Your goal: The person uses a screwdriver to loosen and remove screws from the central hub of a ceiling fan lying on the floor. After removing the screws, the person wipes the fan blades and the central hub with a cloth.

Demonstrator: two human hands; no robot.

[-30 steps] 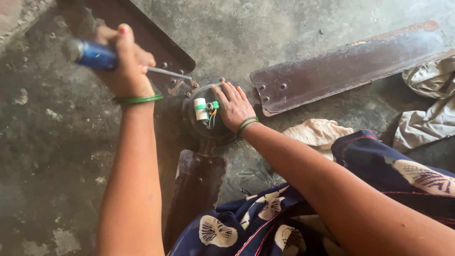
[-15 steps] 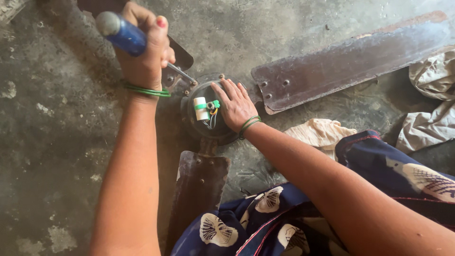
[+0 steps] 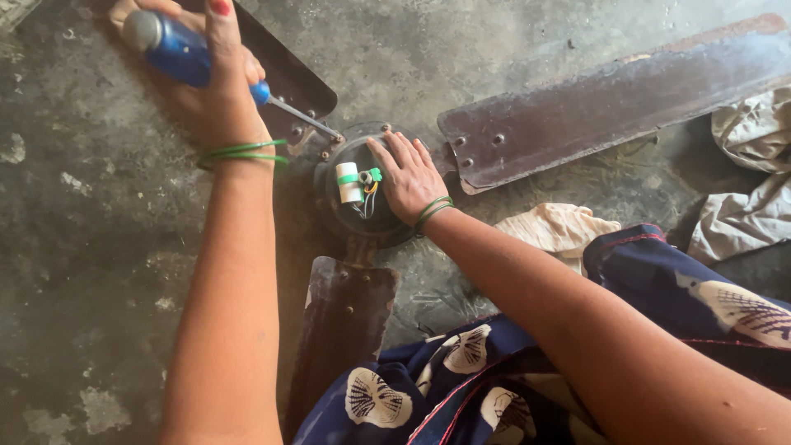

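Screwdriver (image 3: 198, 62) with its blue handle sits clamped in my left hand (image 3: 206, 91), fingers wrapped tight, its thin shaft slanting down to a screw where a brown blade (image 3: 284, 74) meets the fan motor hub (image 3: 362, 194). My right hand (image 3: 408, 177) lies flat on the hub, fingers spread and gripping nothing, just beside the white capacitor (image 3: 348, 182). Everything rests on the concrete floor (image 3: 74, 247).

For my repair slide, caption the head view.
Left hand drives a blue-handled screwdriver at a ceiling fan hub; right hand steadies it.
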